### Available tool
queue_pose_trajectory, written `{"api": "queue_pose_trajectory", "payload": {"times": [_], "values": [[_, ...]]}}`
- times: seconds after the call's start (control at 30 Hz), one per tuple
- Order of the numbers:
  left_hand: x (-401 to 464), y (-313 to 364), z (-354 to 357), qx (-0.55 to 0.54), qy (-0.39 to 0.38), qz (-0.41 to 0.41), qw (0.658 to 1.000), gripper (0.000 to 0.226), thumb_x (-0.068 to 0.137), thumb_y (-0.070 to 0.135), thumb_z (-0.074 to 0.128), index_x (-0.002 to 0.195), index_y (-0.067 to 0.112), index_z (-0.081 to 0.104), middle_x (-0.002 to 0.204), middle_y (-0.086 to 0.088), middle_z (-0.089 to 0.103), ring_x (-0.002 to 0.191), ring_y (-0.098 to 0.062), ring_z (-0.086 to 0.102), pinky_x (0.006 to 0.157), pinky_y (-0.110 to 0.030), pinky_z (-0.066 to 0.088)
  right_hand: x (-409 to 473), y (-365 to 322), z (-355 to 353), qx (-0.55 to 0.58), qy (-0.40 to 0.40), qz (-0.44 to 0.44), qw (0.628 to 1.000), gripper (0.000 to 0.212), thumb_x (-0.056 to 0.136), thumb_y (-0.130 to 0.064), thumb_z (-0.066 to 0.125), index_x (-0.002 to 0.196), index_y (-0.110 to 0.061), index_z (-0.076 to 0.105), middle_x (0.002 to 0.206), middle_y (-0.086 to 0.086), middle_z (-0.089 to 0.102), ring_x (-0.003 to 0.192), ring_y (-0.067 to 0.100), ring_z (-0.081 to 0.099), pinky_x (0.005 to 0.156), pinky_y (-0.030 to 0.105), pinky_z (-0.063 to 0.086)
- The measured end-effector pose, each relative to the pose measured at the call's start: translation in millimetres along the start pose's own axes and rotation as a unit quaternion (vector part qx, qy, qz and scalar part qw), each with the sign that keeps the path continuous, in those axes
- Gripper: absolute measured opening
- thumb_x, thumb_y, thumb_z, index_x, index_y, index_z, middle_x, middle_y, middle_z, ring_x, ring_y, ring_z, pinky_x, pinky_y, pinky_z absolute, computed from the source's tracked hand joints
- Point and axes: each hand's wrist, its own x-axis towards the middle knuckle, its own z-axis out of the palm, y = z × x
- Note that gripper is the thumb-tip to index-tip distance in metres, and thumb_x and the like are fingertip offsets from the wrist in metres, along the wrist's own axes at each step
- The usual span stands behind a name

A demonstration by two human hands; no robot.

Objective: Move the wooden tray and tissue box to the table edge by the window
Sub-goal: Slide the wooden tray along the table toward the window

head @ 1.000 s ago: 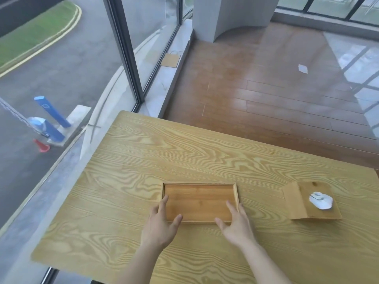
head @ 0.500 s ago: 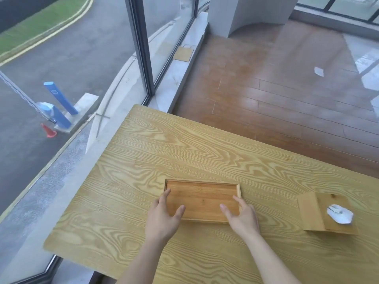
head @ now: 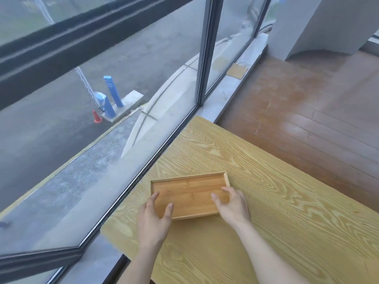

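Observation:
A shallow rectangular wooden tray [head: 188, 191] lies on the light wood table [head: 266, 201], close to the table's left edge beside the window. My left hand [head: 152, 220] grips the tray's near left corner, thumb inside the rim. My right hand [head: 232, 206] holds the near right corner with fingers curled over the rim. The tissue box is out of view.
A large glass window [head: 123, 119] with a dark frame runs along the table's left edge. Beyond the table's far edge lies a brown wooden floor [head: 307, 109], and a white pillar [head: 297, 23] stands at the back.
Both hands have slid the tray left, from the table's middle to near the window edge. The view has swung left, and the tissue box on the right has left the frame.

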Motion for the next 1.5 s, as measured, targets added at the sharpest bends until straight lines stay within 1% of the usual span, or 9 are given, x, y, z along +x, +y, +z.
{"api": "queue_pose_trajectory", "payload": {"times": [0.5, 0.73, 0.83, 0.93, 1.0, 1.1, 1.23, 1.33, 1.5], "values": [[25, -34, -29, -0.073, 0.038, -0.088, 0.993, 0.048, 0.091, 0.044, 0.068, 0.137, 0.034, 0.058, 0.137, 0.002, 0.061, 0.125, -0.023, 0.057, 0.102, -0.046, 0.049, 76, -115, 66, -0.177, -0.055, -0.111, 0.976, 0.059, 0.085, -0.059, 0.073, 0.135, -0.031, 0.060, 0.147, 0.005, 0.047, 0.143, 0.029, 0.038, 0.116, 0.048, 0.029], [35, -47, -27, -0.006, 0.025, -0.096, 0.995, 0.054, 0.092, 0.051, 0.061, 0.141, 0.033, 0.050, 0.124, -0.002, 0.065, 0.115, -0.020, 0.062, 0.094, -0.045, 0.053, 90, -122, 80, -0.168, -0.117, -0.118, 0.972, 0.077, 0.087, -0.062, 0.072, 0.153, -0.031, 0.046, 0.172, 0.009, 0.022, 0.158, 0.032, 0.017, 0.129, 0.054, 0.016], [43, -50, -32, 0.074, 0.071, -0.054, 0.993, 0.057, 0.089, 0.053, 0.061, 0.140, 0.031, 0.050, 0.122, -0.001, 0.059, 0.113, -0.021, 0.057, 0.089, -0.039, 0.051, 81, -110, 82, -0.218, -0.073, -0.169, 0.959, 0.082, 0.088, -0.062, 0.070, 0.158, -0.029, 0.040, 0.174, 0.010, 0.017, 0.160, 0.034, 0.012, 0.131, 0.054, 0.013], [53, -46, -34, 0.150, 0.080, 0.045, 0.984, 0.074, 0.080, 0.061, 0.067, 0.145, 0.031, 0.047, 0.140, -0.002, 0.047, 0.132, -0.023, 0.042, 0.108, -0.041, 0.040, 65, -87, 81, -0.285, -0.069, -0.223, 0.930, 0.092, 0.085, -0.068, 0.068, 0.161, -0.031, 0.033, 0.176, 0.011, 0.009, 0.162, 0.034, 0.007, 0.132, 0.054, 0.011], [61, -43, -32, 0.182, 0.028, 0.076, 0.980, 0.096, 0.072, 0.074, 0.063, 0.154, 0.038, 0.031, 0.162, -0.003, 0.025, 0.151, -0.027, 0.018, 0.123, -0.045, 0.021, 59, -72, 79, -0.316, -0.106, -0.229, 0.915, 0.100, 0.081, -0.076, 0.066, 0.163, -0.039, 0.022, 0.177, 0.007, -0.004, 0.163, 0.029, -0.006, 0.131, 0.052, 0.007], [75, -46, -29, 0.201, -0.053, 0.076, 0.975, 0.129, 0.057, 0.089, 0.058, 0.160, 0.040, -0.001, 0.170, -0.003, -0.005, 0.156, -0.025, -0.010, 0.127, -0.045, -0.002, 58, -59, 74, -0.352, -0.147, -0.225, 0.896, 0.108, 0.078, -0.080, 0.065, 0.164, -0.045, 0.009, 0.174, 0.003, -0.020, 0.158, 0.023, -0.026, 0.131, 0.052, 0.001], [84, -48, -29, 0.207, -0.083, 0.058, 0.973, 0.152, 0.047, 0.087, 0.070, 0.158, 0.033, -0.019, 0.170, -0.002, 0.001, 0.156, -0.024, 0.000, 0.127, -0.044, 0.007, 61, -67, 75, -0.353, -0.147, -0.222, 0.897, 0.107, 0.080, -0.076, 0.066, 0.164, -0.043, 0.009, 0.173, 0.004, -0.023, 0.157, 0.024, -0.030, 0.131, 0.052, 0.001], [87, -49, -29, 0.208, -0.075, 0.054, 0.974, 0.157, 0.047, 0.083, 0.075, 0.158, 0.026, -0.020, 0.166, 0.000, 0.011, 0.153, -0.024, 0.014, 0.125, -0.042, 0.019, 64, -75, 79, -0.344, -0.144, -0.216, 0.902, 0.103, 0.084, -0.071, 0.067, 0.165, -0.040, 0.013, 0.174, 0.005, -0.021, 0.157, 0.024, -0.030, 0.132, 0.052, 0.003], [92, -47, -27, 0.205, -0.077, 0.048, 0.975, 0.158, 0.048, 0.081, 0.078, 0.159, 0.021, -0.016, 0.163, 0.001, 0.016, 0.149, -0.023, 0.017, 0.123, -0.040, 0.023, 68, -84, 82, -0.342, -0.140, -0.216, 0.904, 0.099, 0.086, -0.068, 0.068, 0.164, -0.039, 0.016, 0.175, 0.006, -0.018, 0.158, 0.024, -0.028, 0.133, 0.053, 0.008]]}}
